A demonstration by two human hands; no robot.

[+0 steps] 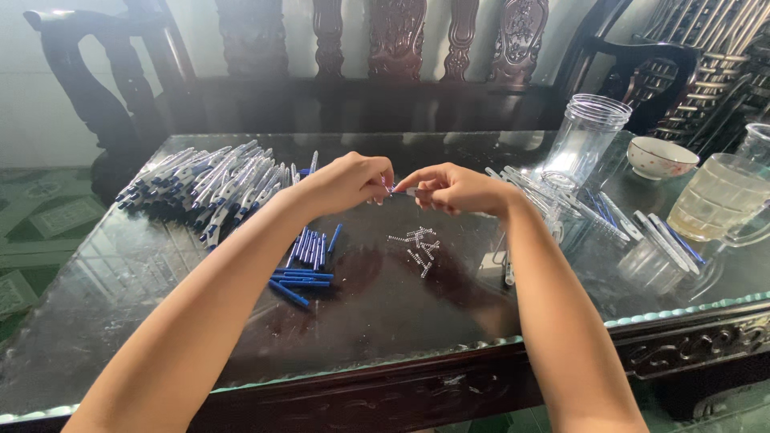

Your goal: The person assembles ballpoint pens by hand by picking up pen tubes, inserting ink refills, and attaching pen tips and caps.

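1. A slim pen part point(411, 192), clear with a blue tip, is held level above the glass tabletop, pinched at both ends between the fingertips of two hands.
2. A small scatter of tiny metal springs point(417, 244) lies loose on the dark glass directly beneath it.
3. Short blue pen pieces point(305, 265) lie in a loose heap just left of the springs, some fanned outward.
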